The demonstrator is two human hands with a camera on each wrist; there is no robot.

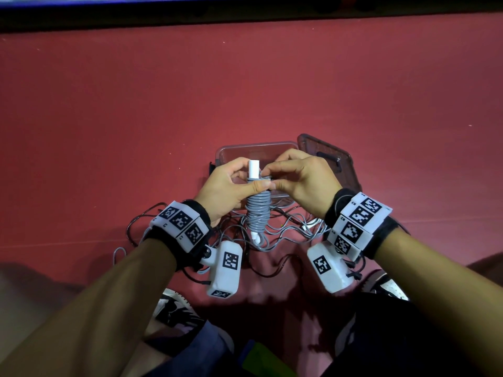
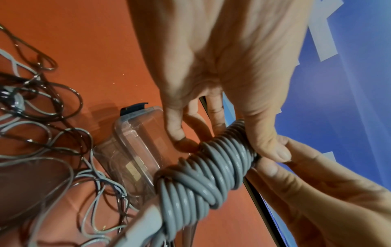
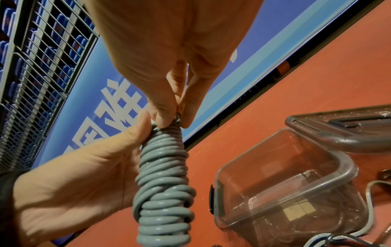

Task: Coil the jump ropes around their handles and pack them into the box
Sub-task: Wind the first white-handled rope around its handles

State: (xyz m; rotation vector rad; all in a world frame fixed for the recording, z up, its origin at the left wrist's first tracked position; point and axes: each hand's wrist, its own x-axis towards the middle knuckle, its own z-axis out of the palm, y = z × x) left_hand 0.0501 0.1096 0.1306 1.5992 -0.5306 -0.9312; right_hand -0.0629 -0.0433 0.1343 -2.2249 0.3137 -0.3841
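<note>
A: Hand status?
B: Left hand [image 1: 223,186] grips the coiled grey jump rope [image 1: 258,210]; right hand [image 1: 302,180] pinches its top turn, above the clear box [image 3: 296,183].
A: Surroundings?
B: Loose ropes [image 2: 42,150] tangled beside the box; lid [image 1: 329,161] behind

A red floor [image 1: 109,104] meets a blue lettered board [image 3: 118,103] beside a wire rack [image 3: 38,55].
</note>
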